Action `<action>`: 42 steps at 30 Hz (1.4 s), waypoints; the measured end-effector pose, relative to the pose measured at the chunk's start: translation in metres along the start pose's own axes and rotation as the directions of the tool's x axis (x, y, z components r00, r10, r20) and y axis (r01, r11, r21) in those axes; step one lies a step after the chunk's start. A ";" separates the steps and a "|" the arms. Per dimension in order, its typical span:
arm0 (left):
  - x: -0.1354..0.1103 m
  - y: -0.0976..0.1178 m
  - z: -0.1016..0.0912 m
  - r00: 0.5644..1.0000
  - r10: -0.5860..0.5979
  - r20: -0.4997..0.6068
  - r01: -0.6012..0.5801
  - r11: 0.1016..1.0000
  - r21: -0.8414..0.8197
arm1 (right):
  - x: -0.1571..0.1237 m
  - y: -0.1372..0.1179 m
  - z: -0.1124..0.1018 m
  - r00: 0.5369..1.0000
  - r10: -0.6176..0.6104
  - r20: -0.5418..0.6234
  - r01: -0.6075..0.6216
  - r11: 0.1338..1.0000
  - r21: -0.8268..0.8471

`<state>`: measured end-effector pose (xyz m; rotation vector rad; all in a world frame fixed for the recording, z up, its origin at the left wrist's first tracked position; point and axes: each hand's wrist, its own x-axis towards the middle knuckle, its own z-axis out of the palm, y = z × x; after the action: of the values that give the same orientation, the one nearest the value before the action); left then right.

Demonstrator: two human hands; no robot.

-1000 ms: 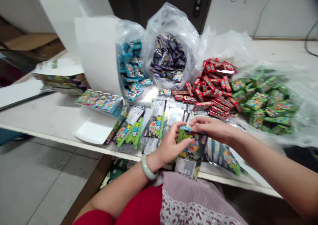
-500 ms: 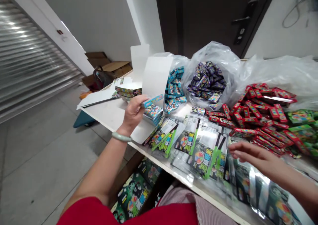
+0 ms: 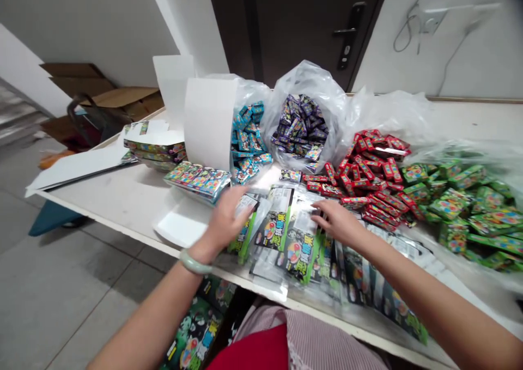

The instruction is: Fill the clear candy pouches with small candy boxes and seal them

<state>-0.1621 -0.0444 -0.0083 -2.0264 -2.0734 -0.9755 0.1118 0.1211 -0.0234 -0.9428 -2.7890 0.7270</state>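
Note:
My left hand (image 3: 226, 217), with a pale green bangle on the wrist, hangs over the left end of the printed black-and-green packets (image 3: 300, 250). It is slightly blurred, thumb and fingers apart, with nothing visible in it. My right hand (image 3: 339, 222) reaches over the same packets from the right. Its fingertips lie at the top of a middle packet, thumb and fingers apart; whether they touch it I cannot tell. Just left of my left hand stands an open white carton (image 3: 210, 125) with raised flaps, a row of colourful small boxes (image 3: 198, 178) in its front part.
Along the back lie blue candy boxes (image 3: 247, 135), purple ones (image 3: 300, 125) in a clear bag, red ones (image 3: 373, 168) and green ones (image 3: 469, 201). Stacked cartons (image 3: 155, 152) and white card sheets (image 3: 81, 165) are on the left. Printed boxes (image 3: 194, 332) sit below the table edge.
My left hand has let go of the small blue box and moved from the carton to the packets. My right hand has moved left over the packets. The view has turned right.

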 end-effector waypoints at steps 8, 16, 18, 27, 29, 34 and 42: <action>-0.037 0.087 0.070 0.741 0.100 0.665 -0.043 0.994 -0.102 | 0.024 -0.036 0.015 0.996 0.087 0.033 -0.074 0.959 -0.274; -0.031 0.087 0.048 0.863 0.132 0.487 0.017 0.957 -0.290 | 0.014 -0.005 -0.054 0.989 0.141 0.052 -0.133 0.982 -0.135; -0.016 0.093 0.047 0.946 0.024 0.323 0.104 0.922 -0.372 | -0.002 -0.009 -0.074 0.990 0.142 -0.006 -0.143 0.987 -0.071; 0.053 0.136 0.063 0.983 -0.044 0.179 0.149 0.760 -0.632 | -0.047 -0.011 -0.100 0.985 0.079 0.152 -0.165 0.676 0.718; 0.056 0.146 0.061 0.983 0.071 0.168 0.037 0.826 -0.562 | -0.052 -0.001 -0.105 0.978 0.108 0.178 -0.205 0.648 0.733; 0.060 0.155 0.063 0.954 0.226 0.199 -0.155 0.936 -0.317 | -0.056 0.007 -0.105 0.998 0.043 0.044 -0.061 0.621 0.781; 0.065 0.132 0.057 0.977 -0.123 0.174 0.201 0.807 -0.555 | -0.061 -0.018 -0.076 0.787 0.217 -0.577 0.117 0.867 0.484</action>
<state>-0.0274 0.0291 0.0272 -2.2330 -2.2461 -1.7219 0.1697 0.1031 0.0549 -0.9308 -1.8738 0.8865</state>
